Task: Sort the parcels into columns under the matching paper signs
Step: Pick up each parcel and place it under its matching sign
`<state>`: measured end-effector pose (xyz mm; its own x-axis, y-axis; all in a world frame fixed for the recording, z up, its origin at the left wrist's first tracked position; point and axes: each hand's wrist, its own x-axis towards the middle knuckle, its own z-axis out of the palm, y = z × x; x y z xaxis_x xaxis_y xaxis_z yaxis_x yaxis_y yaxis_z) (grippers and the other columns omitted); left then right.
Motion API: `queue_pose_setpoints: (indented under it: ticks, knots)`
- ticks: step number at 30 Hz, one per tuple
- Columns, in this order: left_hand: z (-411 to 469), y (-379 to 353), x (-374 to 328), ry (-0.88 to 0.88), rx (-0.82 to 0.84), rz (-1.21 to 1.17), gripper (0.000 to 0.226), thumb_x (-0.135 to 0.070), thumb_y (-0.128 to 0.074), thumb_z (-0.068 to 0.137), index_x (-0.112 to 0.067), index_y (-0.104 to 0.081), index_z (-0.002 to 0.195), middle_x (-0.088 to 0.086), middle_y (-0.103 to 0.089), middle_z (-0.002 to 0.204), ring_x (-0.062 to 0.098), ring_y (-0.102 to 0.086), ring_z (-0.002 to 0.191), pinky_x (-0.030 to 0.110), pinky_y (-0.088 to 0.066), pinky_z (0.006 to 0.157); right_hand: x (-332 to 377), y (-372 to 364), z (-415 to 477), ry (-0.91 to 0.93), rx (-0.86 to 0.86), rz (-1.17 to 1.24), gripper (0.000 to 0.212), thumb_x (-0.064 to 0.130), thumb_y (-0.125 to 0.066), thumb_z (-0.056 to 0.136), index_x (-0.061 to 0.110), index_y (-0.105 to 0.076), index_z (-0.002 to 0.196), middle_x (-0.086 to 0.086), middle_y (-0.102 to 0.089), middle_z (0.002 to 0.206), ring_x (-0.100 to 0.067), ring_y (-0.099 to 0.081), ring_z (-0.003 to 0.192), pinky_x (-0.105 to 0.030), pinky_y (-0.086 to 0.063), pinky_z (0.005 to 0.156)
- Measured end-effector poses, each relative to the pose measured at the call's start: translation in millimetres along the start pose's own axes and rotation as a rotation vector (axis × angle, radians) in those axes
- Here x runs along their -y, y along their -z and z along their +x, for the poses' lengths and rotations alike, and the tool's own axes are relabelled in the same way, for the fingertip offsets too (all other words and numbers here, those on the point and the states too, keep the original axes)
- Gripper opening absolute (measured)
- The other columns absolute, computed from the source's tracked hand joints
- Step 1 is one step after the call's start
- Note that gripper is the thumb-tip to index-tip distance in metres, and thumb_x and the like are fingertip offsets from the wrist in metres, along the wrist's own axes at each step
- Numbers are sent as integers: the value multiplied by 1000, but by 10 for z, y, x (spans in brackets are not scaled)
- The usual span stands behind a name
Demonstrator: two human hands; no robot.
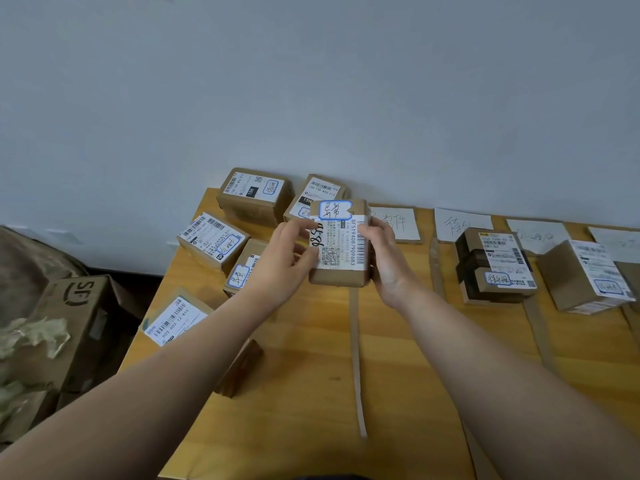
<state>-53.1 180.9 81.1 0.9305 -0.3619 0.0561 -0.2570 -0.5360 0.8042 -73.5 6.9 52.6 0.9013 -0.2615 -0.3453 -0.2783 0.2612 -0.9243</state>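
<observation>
Wooden table [311, 393], both hands gripping parcel [341, 251], arms outstretched

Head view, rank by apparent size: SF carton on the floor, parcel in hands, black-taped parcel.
1. SF carton: largest.
2. Held parcel and black-taped parcel look alike; the held one may sit nearer the camera, so no ranking.

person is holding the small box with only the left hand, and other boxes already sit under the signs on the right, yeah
Not only the left: the head view shows the left hand and the right hand both gripping the small box. Other boxes, like the taped box, do sit under the signs on the right.
</observation>
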Motion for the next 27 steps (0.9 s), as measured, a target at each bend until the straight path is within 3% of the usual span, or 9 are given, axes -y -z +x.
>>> queue_pose_setpoints:
  ticks: [5, 12, 15, 18, 22, 27]
  knots:
    - [-14, -16, -14, -13, -5, -11, 35, -20, -53, 96, -26, -45, 130, -7, -48, 120, -1, -53, 88, 2, -45, 63, -58, 21, 22, 5, 30, 22, 60, 45, -59, 75, 23, -47, 130, -1, -72, 110, -20, -66, 106, -45, -52, 91]
    - [10, -35, 54, 14, 17, -36, 21, -24, -51, 97, -34, -45, 114, -7, -54, 110, 5, -57, 87, 13, -46, 64, -117, 25, 28, -53, 39, 1, 77, 58, -61, 64, 22, -48, 131, -3, -72, 113, -22, -67, 107, -42, -54, 85]
    - [22, -65, 99, 100, 17, -122, 15, -27, -54, 96, -29, -46, 109, -10, -57, 102, 4, -59, 86, 18, -52, 67, -157, 31, 5, -120, 46, -26, 80, 64, -61, 62, 20, -53, 128, -4, -72, 112, -23, -68, 105, -39, -55, 81]
    - [50, -128, 175, 202, 46, -222, 23, -32, -57, 93, -24, -47, 112, -6, -61, 105, 6, -63, 88, 30, -55, 78, -208, 84, -22, -131, 33, -31, 65, 59, -58, 71, 20, -60, 123, -3, -73, 110, -23, -69, 103, -35, -55, 76]
    - [63, -301, 236, 322, 151, -379, 36, -35, -56, 94, -19, -46, 125, -1, -67, 108, 9, -66, 91, 30, -54, 82, -254, 231, -92, -129, -19, -36, 37, 44, -54, 91, 20, -65, 117, -2, -74, 106, -21, -70, 99, -33, -53, 76]
    - [151, -580, 225, 346, 169, -339, 35, -38, -55, 93, -19, -50, 121, -1, -67, 110, 11, -66, 94, 32, -55, 82, -307, 468, -117, -116, -75, -116, 31, 38, -52, 96, 26, -59, 124, 4, -70, 111, -9, -64, 98, -22, -46, 73]
